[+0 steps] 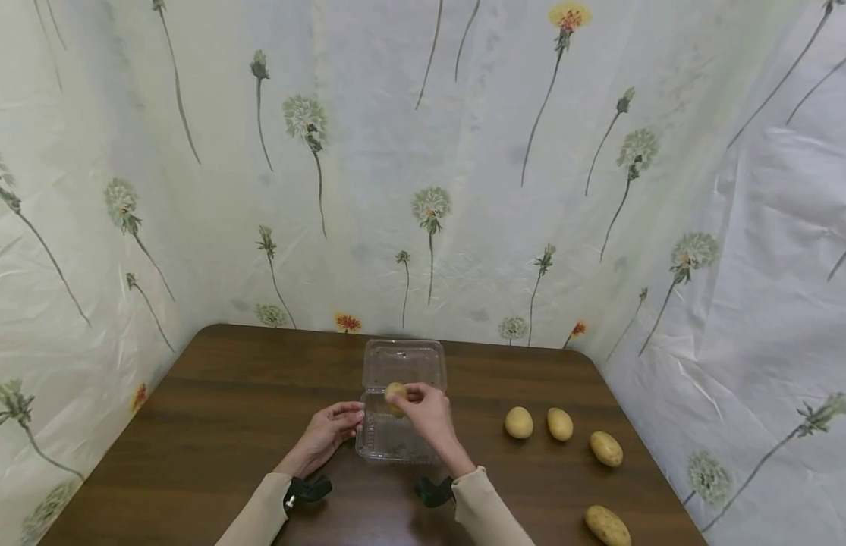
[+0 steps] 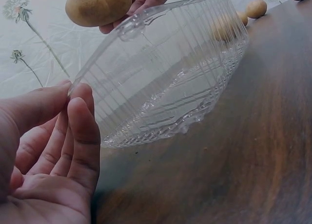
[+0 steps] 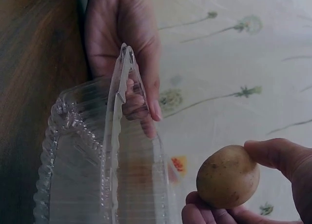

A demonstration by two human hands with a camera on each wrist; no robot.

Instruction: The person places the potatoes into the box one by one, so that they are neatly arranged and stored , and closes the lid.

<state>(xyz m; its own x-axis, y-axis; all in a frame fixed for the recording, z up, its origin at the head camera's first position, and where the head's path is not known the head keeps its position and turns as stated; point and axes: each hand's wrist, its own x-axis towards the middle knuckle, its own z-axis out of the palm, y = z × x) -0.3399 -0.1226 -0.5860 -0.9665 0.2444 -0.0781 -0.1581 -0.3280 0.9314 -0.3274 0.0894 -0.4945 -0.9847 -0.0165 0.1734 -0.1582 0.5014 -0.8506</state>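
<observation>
A big pale curtain with dandelions and a few orange flowers goes all around the far side of your table. The table is brown with dark wood stripes. Near the middle of it sits a clear plastic box, with its lid open on the side by the curtain. You wear cream sleeves, and your two hands reach out of them to the box. Your left hand pinches the left rim of the box between thumb and fingers. Your right hand is up over the box, grasping a potato with the thumb on one side and the fingers on the other. Each of your wrists has a black strap. Four more potatoes lie on the table to the right. The long potato is the one closest to you. The next, an egg-shaped potato, lies near the right edge. Then come a yellow potato and a rounder potato, side by side but not touching. The held potato looks smallest from above, and in the left wrist view it is higher than the rim.
</observation>
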